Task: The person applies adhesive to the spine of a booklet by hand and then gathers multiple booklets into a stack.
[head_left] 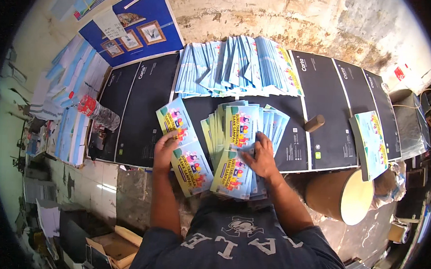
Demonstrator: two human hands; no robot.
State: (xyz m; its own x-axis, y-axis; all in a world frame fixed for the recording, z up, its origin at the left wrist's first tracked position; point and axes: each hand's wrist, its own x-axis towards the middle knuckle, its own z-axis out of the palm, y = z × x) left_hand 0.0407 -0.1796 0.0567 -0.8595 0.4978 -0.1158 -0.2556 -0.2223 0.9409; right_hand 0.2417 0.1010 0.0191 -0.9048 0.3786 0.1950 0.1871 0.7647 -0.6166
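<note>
My left hand (165, 149) is closed on the left edge of a blue printed booklet sheet (193, 168) with two matching colourful cover designs, one above the other. It is tilted, its lower end near my shirt. To its right, a fanned pile of similar booklet sheets (242, 120) lies at the table's near edge, in front of me. My right hand (263, 158) rests on the right side of this pile, thumb and fingers apart on the top sheet. More blue and green edges spread out beneath it.
A long row of overlapping booklets (237, 70) lies along the table's far side. A brown cylindrical block (314, 123) stands right of the pile; another booklet stack (370, 143) sits farther right. At left are a plastic bottle (101, 114) and paper stacks (75, 87). A round drum (352, 197) stands below.
</note>
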